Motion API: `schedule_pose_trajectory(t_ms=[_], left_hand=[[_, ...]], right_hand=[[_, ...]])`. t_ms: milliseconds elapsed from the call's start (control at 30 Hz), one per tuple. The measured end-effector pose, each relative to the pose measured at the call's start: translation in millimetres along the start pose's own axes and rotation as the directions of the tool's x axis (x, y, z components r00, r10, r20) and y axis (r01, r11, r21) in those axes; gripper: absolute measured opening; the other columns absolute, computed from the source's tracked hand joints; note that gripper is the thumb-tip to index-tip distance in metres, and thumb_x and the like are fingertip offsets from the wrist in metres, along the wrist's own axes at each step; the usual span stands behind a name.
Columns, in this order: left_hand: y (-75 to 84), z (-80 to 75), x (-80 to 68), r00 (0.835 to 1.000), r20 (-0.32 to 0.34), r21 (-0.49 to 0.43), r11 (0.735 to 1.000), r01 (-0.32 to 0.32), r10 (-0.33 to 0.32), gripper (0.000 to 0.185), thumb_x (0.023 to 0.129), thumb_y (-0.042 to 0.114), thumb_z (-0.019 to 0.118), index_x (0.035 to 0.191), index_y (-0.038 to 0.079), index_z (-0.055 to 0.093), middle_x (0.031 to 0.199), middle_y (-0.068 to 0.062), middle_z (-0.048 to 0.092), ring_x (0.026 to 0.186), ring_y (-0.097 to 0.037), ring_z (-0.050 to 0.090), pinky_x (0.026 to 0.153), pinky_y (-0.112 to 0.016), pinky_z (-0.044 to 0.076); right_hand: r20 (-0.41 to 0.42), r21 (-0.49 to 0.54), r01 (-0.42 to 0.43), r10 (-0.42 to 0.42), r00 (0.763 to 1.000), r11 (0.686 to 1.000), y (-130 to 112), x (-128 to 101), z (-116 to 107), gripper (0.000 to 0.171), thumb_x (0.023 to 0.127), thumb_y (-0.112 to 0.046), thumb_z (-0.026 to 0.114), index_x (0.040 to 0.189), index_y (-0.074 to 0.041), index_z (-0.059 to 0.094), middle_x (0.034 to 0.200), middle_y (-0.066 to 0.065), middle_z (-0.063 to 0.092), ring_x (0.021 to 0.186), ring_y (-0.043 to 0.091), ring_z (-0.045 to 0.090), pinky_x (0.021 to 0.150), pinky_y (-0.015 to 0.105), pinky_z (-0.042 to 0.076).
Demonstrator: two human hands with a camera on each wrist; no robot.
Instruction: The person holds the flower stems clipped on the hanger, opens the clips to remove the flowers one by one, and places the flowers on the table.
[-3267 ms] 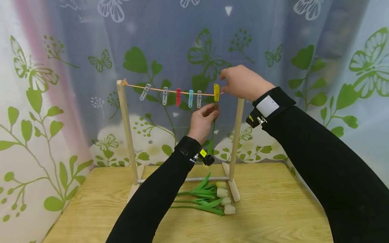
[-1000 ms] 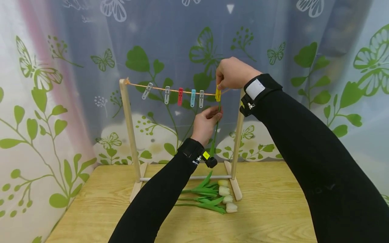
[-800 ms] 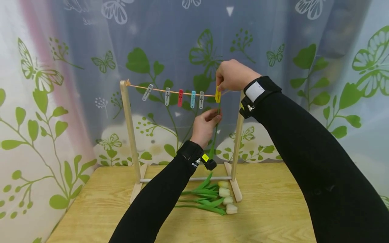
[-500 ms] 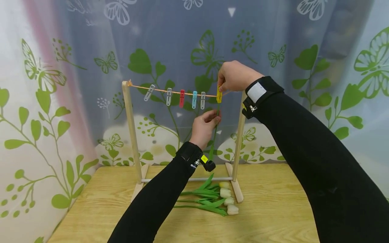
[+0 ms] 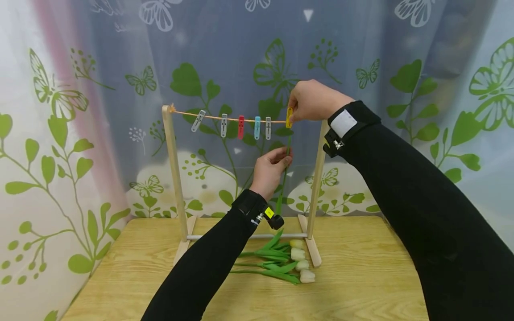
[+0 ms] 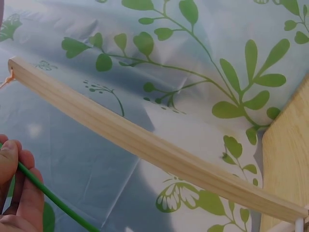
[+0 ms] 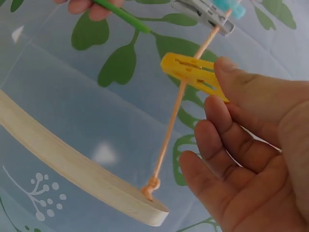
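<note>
My left hand [image 5: 270,171] pinches the green stem [image 6: 63,205] of a tulip between thumb and fingers. The stem hangs from there with a leaf [image 5: 279,206] low down; its bloom is hidden behind my wrist camera. Higher up, my right hand [image 5: 317,100] pinches the upper end of a yellow clothespin [image 5: 289,117] between thumb and forefinger, the other fingers loosely spread. In the right wrist view the clothespin sits across the orange cord [image 7: 171,125], and the stem's cut end [image 7: 145,28] is a short way off from it.
Several more clothespins, grey, red [image 5: 241,127] and blue [image 5: 257,128], hang along the cord left of the yellow one. A wooden frame [image 5: 174,178] carries the cord. Several white and yellow tulips [image 5: 298,254] lie on the wooden table [image 5: 357,267], before a patterned curtain [image 5: 225,40].
My right hand, earlier apart from the yellow clothespin, has taken hold of it. The clothespin has risen slightly, and a gap now shows between it and the stem's end. My left hand keeps its pinch.
</note>
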State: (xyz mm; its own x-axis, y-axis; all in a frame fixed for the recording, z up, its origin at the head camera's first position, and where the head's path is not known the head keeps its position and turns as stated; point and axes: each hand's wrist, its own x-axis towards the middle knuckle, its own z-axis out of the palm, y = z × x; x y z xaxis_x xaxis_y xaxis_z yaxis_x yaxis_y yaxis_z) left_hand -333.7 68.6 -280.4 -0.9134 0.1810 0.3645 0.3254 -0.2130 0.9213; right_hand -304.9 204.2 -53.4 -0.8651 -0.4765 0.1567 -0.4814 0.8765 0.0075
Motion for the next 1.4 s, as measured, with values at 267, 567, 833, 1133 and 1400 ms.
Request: schedule_pose_trajectory(t_ms=[267,567,833,1133,1400], left_hand=[[2.1,-4.5,-5.1,1.0,0.023,0.002,1.0,-0.018,0.018,0.042,0.11,0.011,0.067,0.152,0.012,0.066,0.146,-0.014,0.069,0.136,-0.029,0.067,0.116,-0.027,0.06],[7.3,-12.8,-11.7,1.0,0.025,-0.008,1.0,-0.018,0.018,0.045,0.11,0.012,0.068,0.154,0.013,0.064,0.149,-0.013,0.068,0.138,-0.029,0.067,0.118,-0.028,0.059],[14.9,-18.7,-14.8,0.999,0.017,-0.001,1.0,-0.03,0.03,0.041,0.11,0.011,0.068,0.151,0.013,0.067,0.145,-0.014,0.07,0.136,-0.029,0.068,0.116,-0.029,0.061],[21.4,-21.3,-15.3,0.999,0.014,-0.046,0.998,-0.04,0.041,0.04,0.109,0.01,0.068,0.149,0.009,0.067,0.146,-0.016,0.07,0.138,-0.031,0.069,0.122,-0.041,0.059],[21.1,-27.4,-20.0,0.999,0.011,0.008,0.999,-0.054,0.054,0.037,0.11,0.013,0.068,0.146,0.012,0.07,0.142,-0.015,0.072,0.131,-0.028,0.071,0.117,-0.036,0.062]], right_hand=[[-0.1,0.001,-0.014,0.014,0.995,1.0,-8.7,-8.4,2.7,0.031,0.103,-0.042,0.078,0.105,-0.011,0.085,0.1,0.011,0.079,0.082,0.026,0.068,0.075,0.038,0.056],[-0.131,0.039,0.012,-0.006,0.991,0.999,-10.9,-18.6,15.9,0.036,0.109,-0.044,0.07,0.101,-0.013,0.086,0.088,0.005,0.078,0.07,0.022,0.058,0.067,0.035,0.043],[-0.149,0.106,0.044,-0.028,0.988,0.993,-3.7,-26.5,43.3,0.04,0.111,-0.039,0.066,0.082,-0.014,0.077,0.066,0.001,0.053,0.059,0.019,0.04,0.06,0.032,0.032],[-0.174,0.246,0.041,0.003,0.985,0.968,10.3,-36.7,81.1,0.028,0.112,-0.033,0.066,0.112,-0.01,0.082,0.1,0.01,0.08,0.082,0.025,0.069,0.078,0.041,0.055],[-0.181,0.374,0.046,0.025,0.983,0.926,21.1,-47.3,145.4,0.029,0.113,-0.035,0.064,0.122,-0.012,0.079,0.112,0.01,0.08,0.102,0.026,0.074,0.089,0.048,0.064]])
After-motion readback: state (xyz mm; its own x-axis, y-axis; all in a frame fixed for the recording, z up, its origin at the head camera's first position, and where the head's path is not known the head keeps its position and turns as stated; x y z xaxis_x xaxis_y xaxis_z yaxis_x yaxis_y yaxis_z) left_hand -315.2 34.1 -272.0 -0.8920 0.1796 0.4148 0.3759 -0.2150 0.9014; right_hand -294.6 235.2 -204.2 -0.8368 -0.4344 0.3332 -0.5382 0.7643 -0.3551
